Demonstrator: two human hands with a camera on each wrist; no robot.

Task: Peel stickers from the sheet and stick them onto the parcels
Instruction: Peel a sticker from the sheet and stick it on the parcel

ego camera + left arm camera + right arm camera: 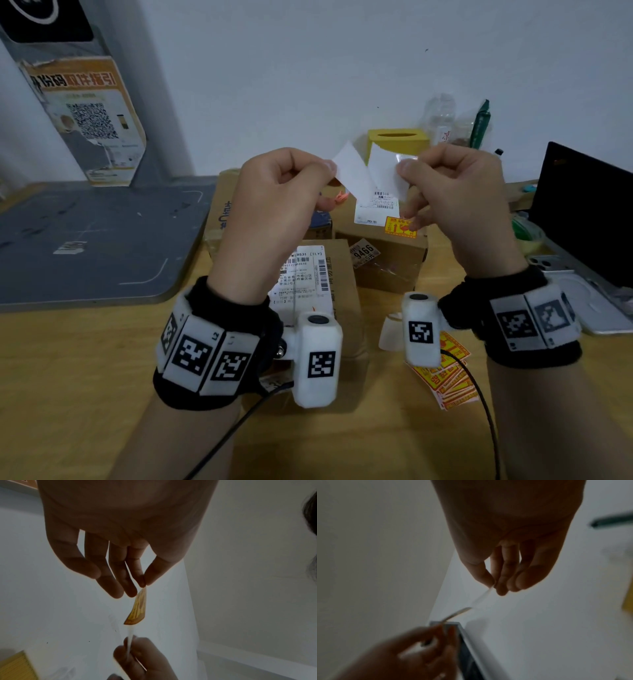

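Both hands are raised above the parcels in the head view. My left hand (pixel 329 168) pinches a sticker (pixel 351 173) between thumb and forefinger; its white back faces me. The left wrist view shows its yellow-orange printed face (pixel 137 609) curling away from the white backing sheet (pixel 129 641). My right hand (pixel 402 168) pinches that backing sheet (pixel 387 176). The two pieces still meet at their lower ends. Below lie cardboard parcels: a near one (pixel 342 284) with a white shipping label and a farther one (pixel 387 257) carrying a yellow sticker (pixel 400 228). More yellow stickers (pixel 448 377) lie on the table by my right wrist.
A grey mat (pixel 85 240) covers the table's left side. A yellow tissue box (pixel 397 140) and a clear bottle (pixel 442 116) stand at the back wall. A black screen (pixel 582 212) and a phone (pixel 548 263) sit at the right. A spent white backing (pixel 390 332) lies on the wood.
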